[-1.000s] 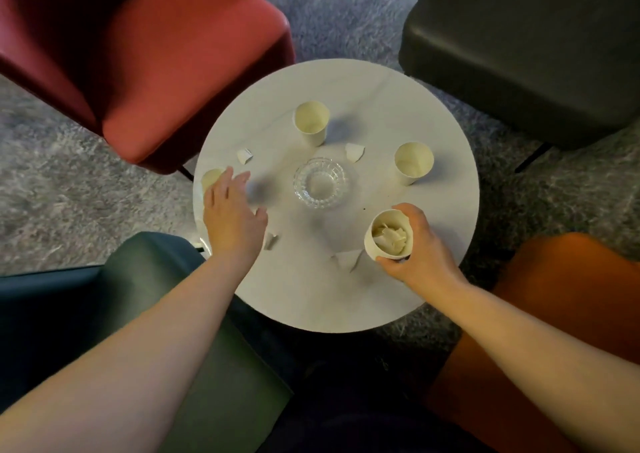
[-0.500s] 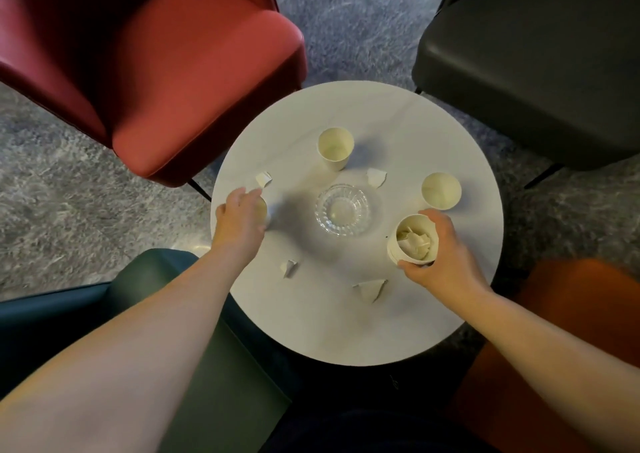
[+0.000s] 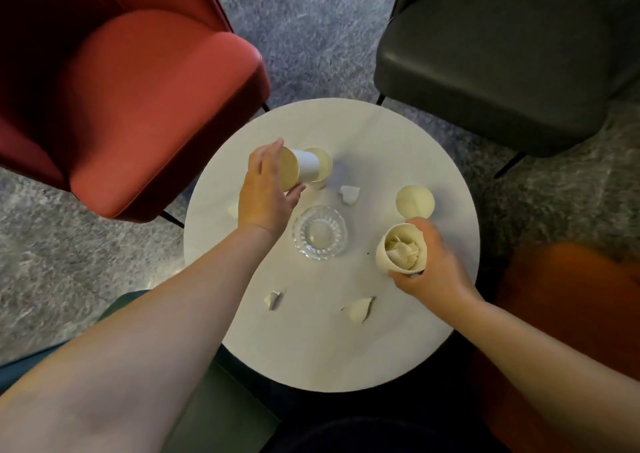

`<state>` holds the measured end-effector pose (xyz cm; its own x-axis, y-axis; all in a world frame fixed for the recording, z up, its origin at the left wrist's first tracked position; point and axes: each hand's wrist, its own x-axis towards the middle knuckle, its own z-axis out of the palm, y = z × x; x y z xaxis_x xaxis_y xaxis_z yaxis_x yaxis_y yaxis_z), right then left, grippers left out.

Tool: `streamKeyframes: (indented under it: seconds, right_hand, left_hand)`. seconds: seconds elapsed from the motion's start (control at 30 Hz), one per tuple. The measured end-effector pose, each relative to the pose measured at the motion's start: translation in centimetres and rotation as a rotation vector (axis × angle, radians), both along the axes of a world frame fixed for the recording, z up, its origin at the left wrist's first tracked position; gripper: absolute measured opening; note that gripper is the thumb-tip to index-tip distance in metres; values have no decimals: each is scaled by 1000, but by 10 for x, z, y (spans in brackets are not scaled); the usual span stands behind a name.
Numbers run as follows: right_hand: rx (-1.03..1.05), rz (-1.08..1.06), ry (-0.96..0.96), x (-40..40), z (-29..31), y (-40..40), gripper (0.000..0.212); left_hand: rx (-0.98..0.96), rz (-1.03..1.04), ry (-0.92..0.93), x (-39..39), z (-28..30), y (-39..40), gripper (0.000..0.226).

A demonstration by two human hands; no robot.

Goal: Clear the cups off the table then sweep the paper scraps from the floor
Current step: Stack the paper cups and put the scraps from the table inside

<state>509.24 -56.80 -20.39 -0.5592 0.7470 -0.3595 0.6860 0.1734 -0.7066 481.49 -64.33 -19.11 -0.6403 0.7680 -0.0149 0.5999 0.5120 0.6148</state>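
1. round white table [image 3: 311, 348] among four chairs on grey carpet; cups and paper scraps lie on it.
2. left hand [image 3: 265, 193] grips a tipped cup [image 3: 304, 165] at its rim; the cup's long axis lies nearly level, its base pointing right toward the far cup [image 3: 322, 167], which it touches or overlaps. nesting them looks like the coming move, so the held cup must turn upright over that mouth.
3. right hand [image 3: 433, 265] grasps the scrap cup [image 3: 401, 248], tilted, just beside the right cup [image 3: 414, 200], the cup that hand is nearer to.
4. glass dish [image 3: 319, 233] sits between the hands; scraps [image 3: 358, 309] lie near the front edge, with more by the dish.
5. half a second ago the left hand was on this cup at the table's left edge; it has since lifted it, tipped it and carried it to the far cup. the right hand keeps its hold, closer to the right cup.
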Motion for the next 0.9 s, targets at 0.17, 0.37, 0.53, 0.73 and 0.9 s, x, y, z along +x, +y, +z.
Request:
streamKeyframes:
  seconds: [0.17, 0.37, 0.53, 0.73, 0.9]
  right_hand:
    - [0, -5, 9, 12, -7, 4, 83]
    - [-82, 7, 44, 18, -6, 14, 81]
    - [-85, 23, 38, 21, -3, 20, 80]
    - [-103, 22, 41, 32, -5, 28, 82]
    - [-118, 17, 60, 36, -6, 30, 83]
  left_hand:
    - [-97, 21, -7, 5, -6, 25, 82]
    - [-59, 46, 51, 10, 3, 34, 81]
    - [-57, 35, 108, 15, 4, 61, 84]
    - [-351, -143, 140, 22, -26, 85, 82]
    - [-380, -142, -1, 31, -36, 83, 78]
